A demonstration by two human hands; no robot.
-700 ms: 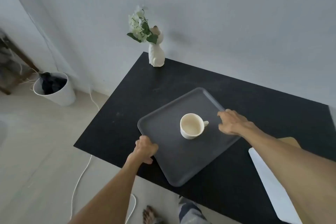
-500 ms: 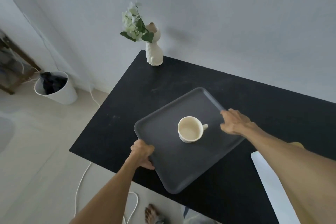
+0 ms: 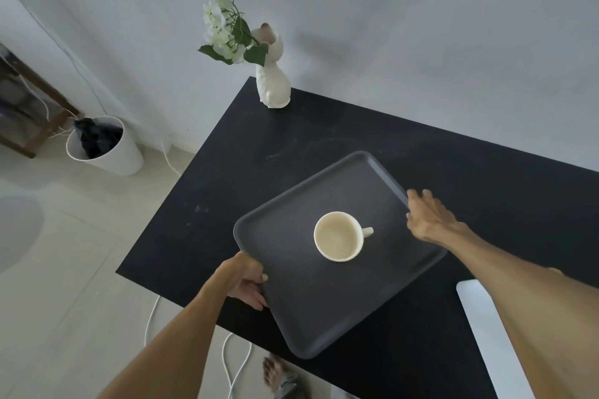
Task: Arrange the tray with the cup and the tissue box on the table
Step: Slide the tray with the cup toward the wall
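Tray (image 3: 324, 311) lies diagonal on table (image 3: 324, 139), left hand (image 3: 246, 278) clamping its edge, right hand (image 3: 428, 220) fingers apart; cup (image 3: 338, 236) handle points right.

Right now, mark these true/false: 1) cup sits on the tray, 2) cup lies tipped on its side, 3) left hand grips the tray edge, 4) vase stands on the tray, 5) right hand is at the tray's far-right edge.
1) The cup sits on the tray: true.
2) The cup lies tipped on its side: false. It stands upright, mouth up, handle toward the right.
3) The left hand has a grip on the tray's edge: true.
4) The vase stands on the tray: false. It stands on the table, at its far corner.
5) The right hand is at the tray's far-right edge: true.
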